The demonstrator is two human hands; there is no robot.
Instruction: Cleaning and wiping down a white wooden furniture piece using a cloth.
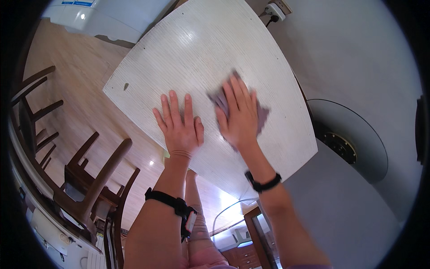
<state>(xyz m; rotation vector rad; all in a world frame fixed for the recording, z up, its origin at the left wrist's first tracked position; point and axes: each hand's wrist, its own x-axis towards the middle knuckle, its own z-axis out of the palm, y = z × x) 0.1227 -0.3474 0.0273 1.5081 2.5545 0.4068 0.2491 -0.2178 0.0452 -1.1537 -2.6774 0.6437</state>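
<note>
A white board with a wood-grain surface (205, 47) lies before me, with small dark screw or nail spots along its edges. Near its left corner is a dark chipped mark (126, 86). My right hand (240, 122) presses a greyish-purple cloth (263, 116) against the surface, fingers stretched over it. Much of the cloth is hidden under the palm, and its edges are blurred. To the left, my left hand (181, 132) rests flat on the board with fingers spread, holding nothing. Black straps circle both my forearms.
Dark wooden chairs (112, 175) stand on the wood-look floor (84, 80) at left. A white plastic appliance or bin (107, 20) is at upper left. Beyond the right edge are a pale wall with a plug (274, 12) and a dark translucent disc (362, 134).
</note>
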